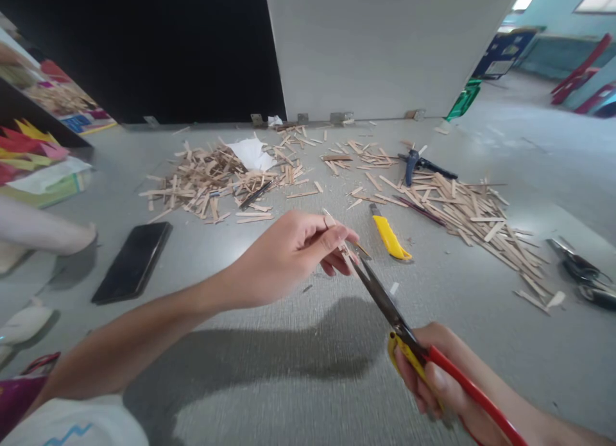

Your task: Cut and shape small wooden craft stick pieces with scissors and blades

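Observation:
Near the middle, my left hand (308, 247) pinches a thin wooden stick (347, 256) between thumb and fingers; its top end pokes out above them. From the lower right, my right hand (433, 369) grips a pair of scissors (385, 305) with red and yellow handles. The scissor blades are slightly apart, with their tips at the lower end of the stick. Whether the blades touch the wood, I cannot tell. Just beyond my hands a yellow utility knife (389, 235) lies on the grey table (289, 382).
Cut wooden sticks lie in a left heap (202, 176) and a right heap (481, 215). White paper (253, 154) rests on the left one, a dark clamp-like tool (423, 165) on the right. A phone (132, 263) lies left, dark-handled scissors (584, 269) far right. A black-and-white panel (356, 54) stands behind.

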Motion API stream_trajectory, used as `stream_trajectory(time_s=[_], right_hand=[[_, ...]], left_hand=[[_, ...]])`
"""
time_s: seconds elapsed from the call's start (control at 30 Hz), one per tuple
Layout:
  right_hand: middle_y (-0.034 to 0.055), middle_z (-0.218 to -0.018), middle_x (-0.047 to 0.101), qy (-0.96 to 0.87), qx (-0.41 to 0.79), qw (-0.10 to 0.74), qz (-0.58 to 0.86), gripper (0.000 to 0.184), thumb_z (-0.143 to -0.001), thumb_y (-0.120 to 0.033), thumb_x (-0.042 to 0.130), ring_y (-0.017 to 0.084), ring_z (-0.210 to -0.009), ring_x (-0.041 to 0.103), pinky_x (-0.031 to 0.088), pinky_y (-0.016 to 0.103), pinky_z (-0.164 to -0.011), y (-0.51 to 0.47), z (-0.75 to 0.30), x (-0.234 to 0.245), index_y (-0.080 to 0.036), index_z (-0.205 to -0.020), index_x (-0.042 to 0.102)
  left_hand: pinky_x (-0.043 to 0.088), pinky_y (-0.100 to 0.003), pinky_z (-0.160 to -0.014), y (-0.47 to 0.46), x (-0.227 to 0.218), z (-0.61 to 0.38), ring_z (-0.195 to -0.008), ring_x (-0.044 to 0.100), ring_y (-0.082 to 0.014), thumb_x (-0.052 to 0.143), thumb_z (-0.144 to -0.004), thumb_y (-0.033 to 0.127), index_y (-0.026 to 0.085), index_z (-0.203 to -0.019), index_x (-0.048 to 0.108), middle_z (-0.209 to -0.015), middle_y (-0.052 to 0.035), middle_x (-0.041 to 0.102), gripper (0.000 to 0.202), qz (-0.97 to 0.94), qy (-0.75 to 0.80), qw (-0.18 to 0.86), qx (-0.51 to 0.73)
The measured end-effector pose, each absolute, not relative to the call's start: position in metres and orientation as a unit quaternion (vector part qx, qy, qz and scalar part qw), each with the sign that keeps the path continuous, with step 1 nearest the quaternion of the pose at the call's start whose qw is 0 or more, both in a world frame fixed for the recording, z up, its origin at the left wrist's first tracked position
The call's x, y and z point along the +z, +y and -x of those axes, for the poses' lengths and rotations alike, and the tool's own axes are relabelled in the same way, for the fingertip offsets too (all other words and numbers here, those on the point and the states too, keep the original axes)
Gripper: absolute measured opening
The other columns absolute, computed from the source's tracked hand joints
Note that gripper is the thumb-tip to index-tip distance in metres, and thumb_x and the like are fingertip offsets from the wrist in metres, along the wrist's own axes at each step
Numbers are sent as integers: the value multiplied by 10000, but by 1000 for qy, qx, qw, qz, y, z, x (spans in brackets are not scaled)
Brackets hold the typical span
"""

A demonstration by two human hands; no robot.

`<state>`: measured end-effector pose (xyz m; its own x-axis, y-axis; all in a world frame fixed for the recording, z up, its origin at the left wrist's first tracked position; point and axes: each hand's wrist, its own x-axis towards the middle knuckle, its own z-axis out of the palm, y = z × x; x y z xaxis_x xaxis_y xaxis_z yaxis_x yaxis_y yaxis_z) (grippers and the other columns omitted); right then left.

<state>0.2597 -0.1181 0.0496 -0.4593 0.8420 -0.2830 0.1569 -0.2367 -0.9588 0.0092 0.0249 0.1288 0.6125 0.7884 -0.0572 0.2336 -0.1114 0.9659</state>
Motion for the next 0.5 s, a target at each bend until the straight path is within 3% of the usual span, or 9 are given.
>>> stream_trajectory(time_s=[0.33,0.5], right_hand=[[-66,-616,448,-540,643,271,470,654,-978,-866,479,82,-453,395,380,213,-436,-122,-256,48,-242,-780,477],[-71,-604,425,-539,630,249,501,705,-930,-937,454,77,-442,386,370,210,-411,-122,-252,53,-252,-763,458]], left_hand=[[671,-183,-718,14,126,-14,-797,843,-150,576,-1106,223,114,-1068,815,-848,-48,863,265,-700,366,555,259],[689,-211,-719,6,123,-19,-780,852,-175,566,-1106,254,93,-1068,804,-869,-74,864,289,-689,395,536,286]])
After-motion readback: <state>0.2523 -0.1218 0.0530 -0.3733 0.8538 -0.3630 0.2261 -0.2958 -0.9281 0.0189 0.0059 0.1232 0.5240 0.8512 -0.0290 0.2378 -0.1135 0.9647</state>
